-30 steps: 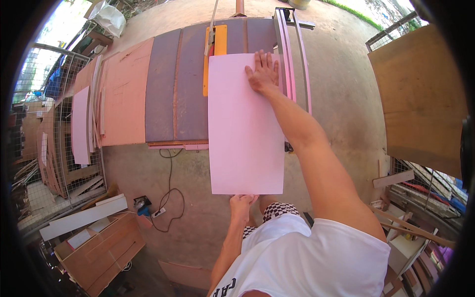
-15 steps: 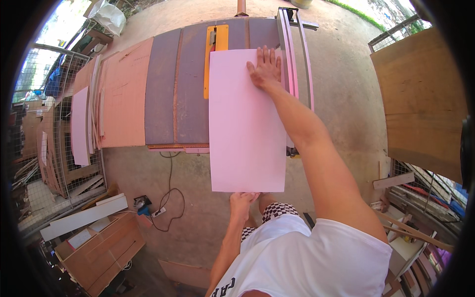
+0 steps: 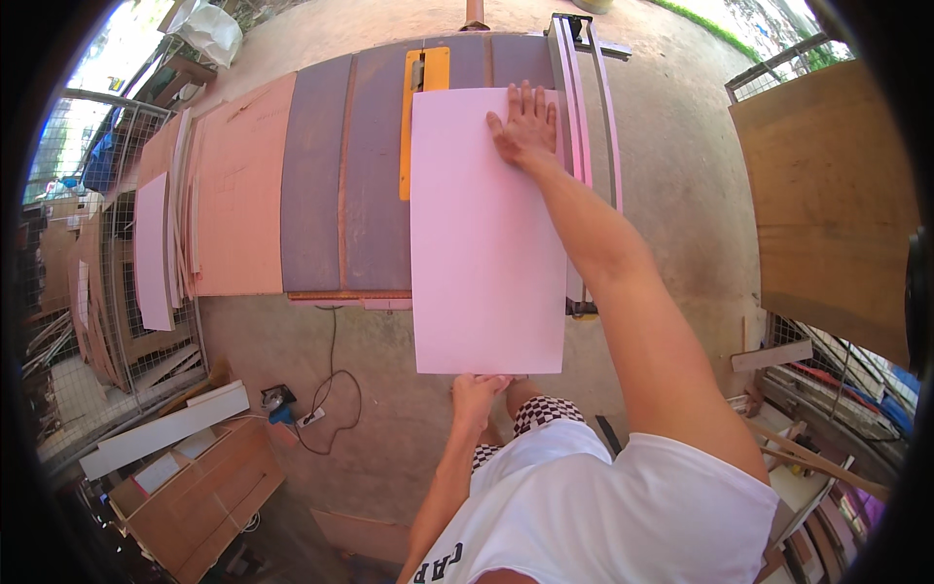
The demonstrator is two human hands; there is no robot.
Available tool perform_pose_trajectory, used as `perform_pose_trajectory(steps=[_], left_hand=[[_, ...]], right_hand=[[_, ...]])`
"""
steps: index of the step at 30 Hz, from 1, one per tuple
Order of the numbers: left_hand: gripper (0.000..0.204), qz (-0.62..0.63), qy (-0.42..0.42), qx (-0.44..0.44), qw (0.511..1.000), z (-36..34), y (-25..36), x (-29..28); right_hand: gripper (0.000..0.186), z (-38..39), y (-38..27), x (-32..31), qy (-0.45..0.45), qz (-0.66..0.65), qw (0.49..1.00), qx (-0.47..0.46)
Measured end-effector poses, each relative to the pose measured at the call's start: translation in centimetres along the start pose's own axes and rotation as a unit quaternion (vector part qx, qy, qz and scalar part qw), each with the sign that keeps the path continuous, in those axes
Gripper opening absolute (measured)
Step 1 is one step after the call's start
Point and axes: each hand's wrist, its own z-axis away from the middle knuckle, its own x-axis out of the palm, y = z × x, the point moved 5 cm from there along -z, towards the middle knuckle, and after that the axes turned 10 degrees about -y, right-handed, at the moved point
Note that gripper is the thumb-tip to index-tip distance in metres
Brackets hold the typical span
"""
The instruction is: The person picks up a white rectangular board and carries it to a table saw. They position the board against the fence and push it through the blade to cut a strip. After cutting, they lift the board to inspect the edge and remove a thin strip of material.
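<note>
A long white panel (image 3: 486, 243) lies on the dark table saw top (image 3: 379, 224), its near end jutting out past the front edge. My right hand (image 3: 526, 127) rests on the panel's far right part, palm down with fingers spread. At the near edge of the panel, my left hand (image 3: 478, 391) has its fingers bent together against the edge; part of them is hidden beneath it. Beyond the panel's far end, the saw blade area (image 3: 418, 73) shows in a yellow insert plate (image 3: 441, 70), partly covered by the panel. Along the panel's right side runs the rip fence (image 3: 572, 107).
A wooden extension surface (image 3: 238, 185) adjoins the saw on the left, with narrow strips (image 3: 180, 209) at its outer end. On the floor lie a power tool (image 3: 279, 402) and its cord (image 3: 336, 419). Stacked boards (image 3: 195, 496) stand lower left; a large brown sheet (image 3: 827, 195) stands right.
The panel has slid slightly away from me, covering a little more of the yellow insert plate. Both hands have moved forward with it.
</note>
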Motion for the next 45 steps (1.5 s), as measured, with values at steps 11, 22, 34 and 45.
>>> perform_pose_trajectory(steps=[11, 22, 34, 45], left_hand=[[0.075, -0.638, -0.107, 0.256, 0.719, 3.6, 7.1, 4.4], [0.108, -0.733, -0.092, 0.341, 0.582, -2.5, 6.3, 3.8], [0.099, -0.72, -0.148, 0.282, 0.617, -2.7, 9.1, 5.5], [0.103, -0.756, -0.136, 0.269, 0.581, -3.9, 9.9, 6.7]], right_hand=[[0.085, -0.6, -0.1, 0.1, 0.026, 0.037, 0.999, -0.008], [0.086, -0.2, -0.2, 0.0, 0.004, 0.038, 0.999, 0.006], [0.086, -0.9, 0.3, 0.1, -0.008, 0.021, 1.0, -0.007], [0.085, -1.9, 0.5, -0.1, 0.006, -0.011, 1.0, -0.016]])
